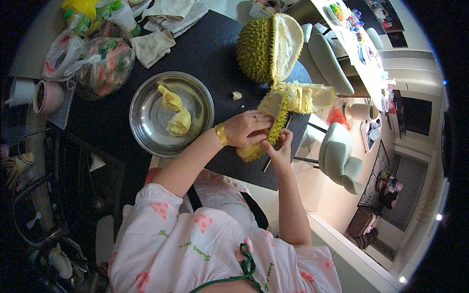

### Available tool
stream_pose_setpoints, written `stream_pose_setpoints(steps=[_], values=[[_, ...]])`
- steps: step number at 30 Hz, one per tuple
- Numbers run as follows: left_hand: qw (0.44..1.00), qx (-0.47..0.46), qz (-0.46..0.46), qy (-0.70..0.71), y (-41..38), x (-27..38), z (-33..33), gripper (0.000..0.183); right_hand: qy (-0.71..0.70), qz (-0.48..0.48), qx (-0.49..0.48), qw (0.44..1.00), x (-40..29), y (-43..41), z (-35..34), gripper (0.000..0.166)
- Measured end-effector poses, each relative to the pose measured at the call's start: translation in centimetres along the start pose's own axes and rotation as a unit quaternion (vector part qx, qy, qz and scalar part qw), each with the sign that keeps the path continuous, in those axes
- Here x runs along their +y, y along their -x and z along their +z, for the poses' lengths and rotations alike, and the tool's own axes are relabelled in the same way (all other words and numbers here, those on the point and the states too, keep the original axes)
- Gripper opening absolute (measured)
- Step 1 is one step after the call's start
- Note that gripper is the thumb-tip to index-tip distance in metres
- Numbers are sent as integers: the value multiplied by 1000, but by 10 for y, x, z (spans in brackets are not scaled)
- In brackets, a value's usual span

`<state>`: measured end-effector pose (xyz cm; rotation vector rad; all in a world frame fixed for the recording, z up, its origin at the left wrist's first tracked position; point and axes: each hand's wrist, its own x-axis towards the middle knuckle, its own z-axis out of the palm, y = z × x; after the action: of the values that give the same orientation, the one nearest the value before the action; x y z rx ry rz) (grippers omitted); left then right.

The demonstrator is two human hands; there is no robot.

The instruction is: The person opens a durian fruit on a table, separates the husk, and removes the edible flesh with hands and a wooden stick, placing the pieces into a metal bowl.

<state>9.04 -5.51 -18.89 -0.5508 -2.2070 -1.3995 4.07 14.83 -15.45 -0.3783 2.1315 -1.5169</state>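
Observation:
My left hand (pixel 247 128), with a ring and a gold-coloured band at the wrist, reaches into the hollow of an opened durian husk section (pixel 279 119); its fingertips are partly hidden. At the near end of that section, my right hand (pixel 280 146) grips the spiny rim between thumb and fingers. Another piece of husk (pixel 253 153) lies under the hands. Beyond them stands the large durian shell (pixel 256 49), cut open, with a pale husk piece (pixel 309 98) beside it. A steel bowl (pixel 146 143) on the left holds yellow durian flesh (pixel 179 122).
A thin stick (pixel 267 164) lies by the dark countertop's (pixel 234 168) right edge. Small husk scraps (pixel 237 96) are near the bowl. Farther left are cloths (pixel 154 47), a filled plastic bag (pixel 110 66), bottles (pixel 78 22) and a pink cup (pixel 47 97). A sink (pixel 91 175) is lower left.

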Motion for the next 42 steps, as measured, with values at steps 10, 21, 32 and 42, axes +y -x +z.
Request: stream_pose_setpoints(steps=[10, 21, 32, 42], values=[[996, -42, -32, 69, -23, -17, -3, 35, 32, -17, 6, 999, 12, -2, -3, 68], [997, -14, -1, 80, -37, -26, 2, 46, 17, -10, 5, 1000, 15, -1, -5, 71], [994, -17, -48, 93, -28, -24, 6, 45, 40, -6, 11, 999, 14, 1, -5, 73], [994, 34, -26, 104, -21, -21, 10, 41, -4, 18, 5, 1000, 10, 2, -5, 72]])
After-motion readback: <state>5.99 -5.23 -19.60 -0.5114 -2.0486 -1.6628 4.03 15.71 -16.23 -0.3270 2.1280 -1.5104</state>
